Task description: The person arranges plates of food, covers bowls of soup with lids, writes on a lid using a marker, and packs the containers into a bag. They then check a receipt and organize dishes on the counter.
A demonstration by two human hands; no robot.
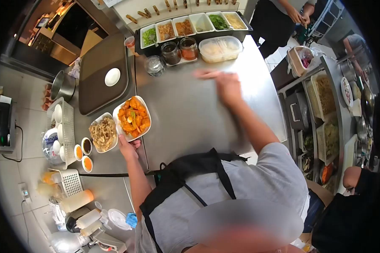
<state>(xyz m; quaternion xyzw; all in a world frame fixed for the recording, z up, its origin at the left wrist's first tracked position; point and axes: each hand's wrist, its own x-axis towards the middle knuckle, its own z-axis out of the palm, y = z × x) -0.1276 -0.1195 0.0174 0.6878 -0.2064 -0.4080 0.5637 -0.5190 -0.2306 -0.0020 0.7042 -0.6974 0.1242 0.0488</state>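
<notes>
My left hand [128, 147] grips the near edge of a white bowl of orange-red glazed food [133, 118], its thumb along the side and its fingers by the base. Touching or nearly touching that bowl on the left is a white dish of brownish sliced meat [103, 134]. My right hand [228, 86] is over the steel counter [185, 114], below the lidded plastic container [220, 48]. Motion smears its fingers, which point left; whether they hold anything I cannot make out.
A brown tray [103, 95] with a small white dish [112, 77] lies at upper left. Sauce cups [87, 163] sit beside the meat. Jars [188, 49] and a rack of toppings [183, 28] line the back. Shelves [325, 109] stand right; other people are nearby.
</notes>
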